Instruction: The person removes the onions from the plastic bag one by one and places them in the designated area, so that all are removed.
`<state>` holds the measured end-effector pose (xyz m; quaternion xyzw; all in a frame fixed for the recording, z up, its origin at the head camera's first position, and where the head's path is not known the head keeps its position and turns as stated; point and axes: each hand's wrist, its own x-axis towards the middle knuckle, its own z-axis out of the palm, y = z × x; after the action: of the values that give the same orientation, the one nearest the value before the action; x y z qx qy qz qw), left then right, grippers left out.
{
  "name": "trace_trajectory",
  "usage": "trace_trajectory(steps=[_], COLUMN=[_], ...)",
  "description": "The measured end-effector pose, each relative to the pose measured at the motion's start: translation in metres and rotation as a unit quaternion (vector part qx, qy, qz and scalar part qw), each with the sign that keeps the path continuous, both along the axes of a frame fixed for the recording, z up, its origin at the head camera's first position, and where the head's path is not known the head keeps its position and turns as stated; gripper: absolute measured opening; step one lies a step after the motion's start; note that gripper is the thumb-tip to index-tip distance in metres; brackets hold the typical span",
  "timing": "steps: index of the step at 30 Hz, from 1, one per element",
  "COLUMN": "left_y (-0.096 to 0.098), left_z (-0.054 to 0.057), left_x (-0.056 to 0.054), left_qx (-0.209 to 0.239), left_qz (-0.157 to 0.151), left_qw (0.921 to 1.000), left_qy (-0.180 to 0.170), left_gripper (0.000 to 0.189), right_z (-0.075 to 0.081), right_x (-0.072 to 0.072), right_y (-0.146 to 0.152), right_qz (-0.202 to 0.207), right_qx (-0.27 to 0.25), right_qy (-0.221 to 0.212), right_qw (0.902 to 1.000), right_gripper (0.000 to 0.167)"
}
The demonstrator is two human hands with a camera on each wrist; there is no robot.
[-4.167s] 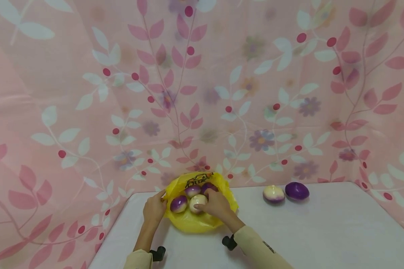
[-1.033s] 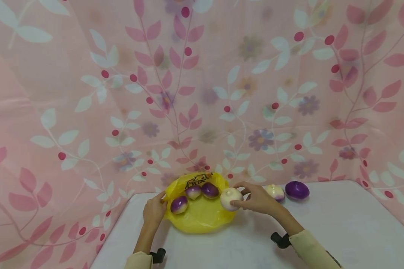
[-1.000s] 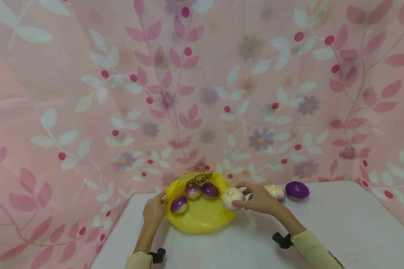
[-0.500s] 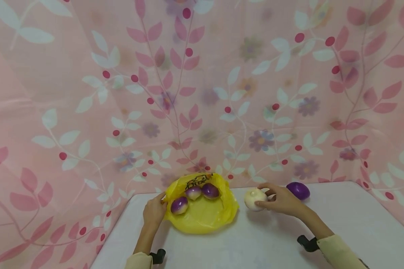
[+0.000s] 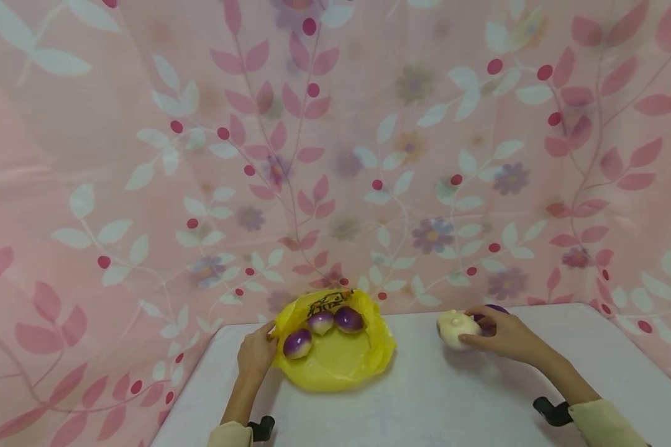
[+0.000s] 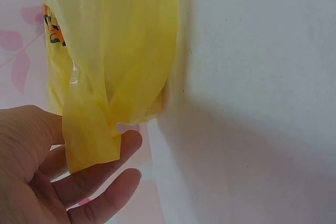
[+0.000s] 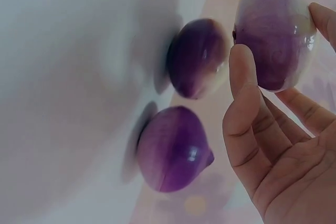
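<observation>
My left hand [image 5: 255,354] pinches the left edge of an open yellow plastic bag [image 5: 338,369]; in the left wrist view a flap of the bag [image 6: 94,135] lies between thumb and fingers. Inside the bag are three purple-and-white onions, one at the left [image 5: 297,343] and two farther back. My right hand [image 5: 509,338] grips a glossy onion [image 7: 273,35], pale on top and purple below, off to the right of the bag. Two more onions rest on the table near it: a purple-and-white onion [image 7: 199,59] and a purple onion [image 7: 176,150], partly hidden by the hand in the head view.
A white-covered table [image 5: 414,403] runs back to a pink curtain [image 5: 346,155] with leaf and flower prints. Black camera mounts sit at both wrists, one of them a right mount [image 5: 552,411].
My right hand has lifted the pale onion out of the bag and carried it rightward to the table onions. My left hand has stayed on the bag's edge.
</observation>
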<state>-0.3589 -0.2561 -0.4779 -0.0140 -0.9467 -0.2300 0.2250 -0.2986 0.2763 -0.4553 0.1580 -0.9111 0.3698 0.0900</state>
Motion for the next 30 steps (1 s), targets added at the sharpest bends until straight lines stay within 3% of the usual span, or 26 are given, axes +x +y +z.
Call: trace_trajectory(steps=[10, 22, 30], left_y=[0.000, 0.000, 0.000], left_z=[0.002, -0.002, -0.001], left_x=[0.001, 0.003, 0.003], left_qx=[-0.001, 0.006, 0.009], left_qz=[0.002, 0.005, 0.004], left_qw=[1.0000, 0.9999, 0.9999], left_qy=[0.005, 0.007, 0.012], left_gripper=[0.038, 0.037, 0.037], right_z=[0.002, -0.002, 0.000], right_x=[0.000, 0.000, -0.002], right_y=[0.029, 0.066, 0.088], right_qz=[-0.022, -0.080, -0.102], right_qx=[-0.008, -0.009, -0.006], right_qy=[-0.022, -0.065, -0.049], right_qw=[0.9995, 0.9947, 0.9935], right_gripper=[0.057, 0.075, 0.075])
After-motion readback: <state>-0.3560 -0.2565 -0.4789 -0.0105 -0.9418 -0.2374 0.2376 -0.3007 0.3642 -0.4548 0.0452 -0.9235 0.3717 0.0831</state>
